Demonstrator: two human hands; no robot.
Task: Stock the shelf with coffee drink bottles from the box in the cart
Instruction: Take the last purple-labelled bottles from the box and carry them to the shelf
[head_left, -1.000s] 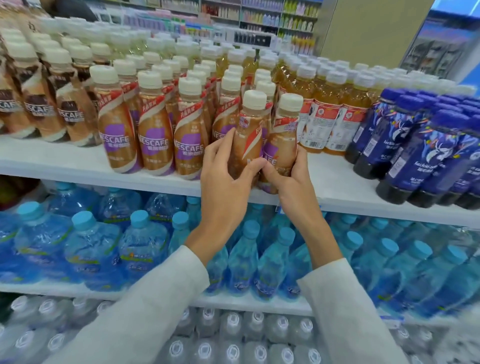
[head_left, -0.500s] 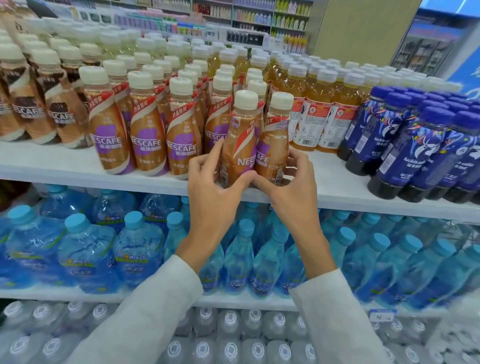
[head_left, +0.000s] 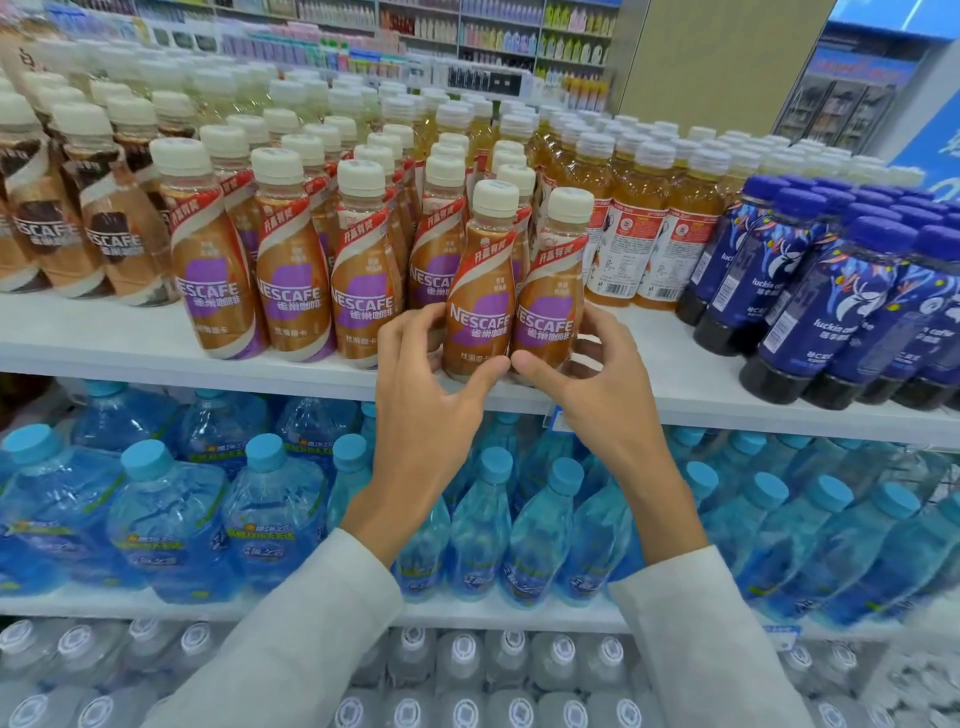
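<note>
Here, two tan plastic coffee drink bottles with cream caps and purple-patched labels stand side by side, touching, at the front lip of the white top shelf (head_left: 701, 374): the left coffee bottle (head_left: 480, 291) and the right coffee bottle (head_left: 553, 296), both upright with their labels turned outward. The left hand (head_left: 431, 384) curls round the left coffee bottle from its nine o'clock side, thumb pressed on the lower front and fingers behind, so it is closed on that bottle; the right hand (head_left: 587, 379) mirrors it from three o'clock, thumb at the base of the right coffee bottle and fingers wrapped round the far side, closed on it likewise. Holding low near the bases probably keeps the pair steady and lets the labels be squared to face the aisle. At nine o'clock of the pair runs a front row of matching coffee bottles (head_left: 291, 260), and the pair seems meant to extend that row. At three o'clock sit amber tea bottles with red-and-white labels (head_left: 660, 228), then dark blue bottles with purple caps (head_left: 831, 291). At six o'clock, below the shelf, lie pale blue water bottles (head_left: 270, 514). Neither box nor cart is in view.
</note>
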